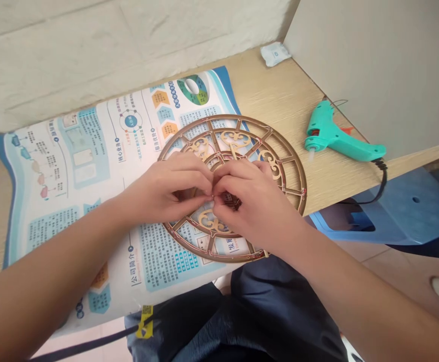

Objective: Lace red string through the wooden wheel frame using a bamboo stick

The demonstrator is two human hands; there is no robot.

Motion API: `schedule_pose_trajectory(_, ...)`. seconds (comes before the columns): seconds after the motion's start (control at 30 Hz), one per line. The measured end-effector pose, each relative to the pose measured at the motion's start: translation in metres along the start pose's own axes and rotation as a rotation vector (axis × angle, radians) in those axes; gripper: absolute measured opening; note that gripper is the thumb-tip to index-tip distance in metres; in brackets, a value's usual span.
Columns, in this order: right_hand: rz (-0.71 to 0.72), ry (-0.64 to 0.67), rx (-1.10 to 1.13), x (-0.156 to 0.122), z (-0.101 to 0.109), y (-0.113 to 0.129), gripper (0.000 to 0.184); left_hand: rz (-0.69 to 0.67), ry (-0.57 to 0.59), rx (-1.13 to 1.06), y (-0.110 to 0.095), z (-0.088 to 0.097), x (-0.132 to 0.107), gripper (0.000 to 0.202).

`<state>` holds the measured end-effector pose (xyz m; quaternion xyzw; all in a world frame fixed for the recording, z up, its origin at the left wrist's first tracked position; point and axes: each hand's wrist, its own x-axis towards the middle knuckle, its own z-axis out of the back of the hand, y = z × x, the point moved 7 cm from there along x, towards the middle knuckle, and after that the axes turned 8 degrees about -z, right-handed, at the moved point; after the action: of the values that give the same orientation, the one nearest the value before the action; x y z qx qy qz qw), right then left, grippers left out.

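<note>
A round brown openwork frame (301, 173) with spokes, concentric rings and tan scroll ornaments lies on the printed poster sheet. Over its middle, my left hand (174, 183) and my right hand (247, 193) meet, thumbs and forefingers pinched close together. Between the fingertips is something tiny and thin, too small to name. Both hands cover part of the frame's centre. Thin reddish wire or thread seems to run along some of the rings and spokes.
The poster (124, 176) covers much of the wooden table (275, 95). To the right lies a teal glue gun (340, 136), its black cord hanging over the edge. A small white packet (275, 53) sits in the far corner. A blue plastic stool (411, 201) stands beyond the table's right edge.
</note>
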<state>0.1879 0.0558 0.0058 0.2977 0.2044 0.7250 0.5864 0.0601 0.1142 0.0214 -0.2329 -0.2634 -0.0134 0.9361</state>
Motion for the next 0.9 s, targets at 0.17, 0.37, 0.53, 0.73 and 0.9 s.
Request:
schedule_pose_trajectory(0.17, -0.084, 0.065, 0.062, 0.003, -0.001, -0.004, 0.015, -0.007, -0.003, 0.037, -0.002, -0.002, -0.001, 0.015)
schedule_pose_trajectory(0.37, -0.082, 0.083, 0.095, 0.002, 0.0, -0.002, 0.012, -0.072, -0.032, 0.138, -0.006, -0.004, -0.004, 0.014)
schedule_pose_trajectory(0.53, -0.098, 0.08, 0.097, 0.002, -0.002, -0.003, 0.011, -0.145, -0.002, 0.256, -0.011, -0.005, -0.001, 0.011)
schedule_pose_trajectory(0.73, -0.116, 0.081, 0.093, 0.004, -0.001, -0.003, 0.012, -0.225, 0.099, 0.381, -0.019, -0.009, 0.004, 0.008)
schedule_pose_trajectory(0.9, -0.096, 0.062, 0.078, 0.003, -0.003, -0.003, 0.012, -0.21, 0.158, 0.407, -0.022, -0.01, 0.007, 0.006)
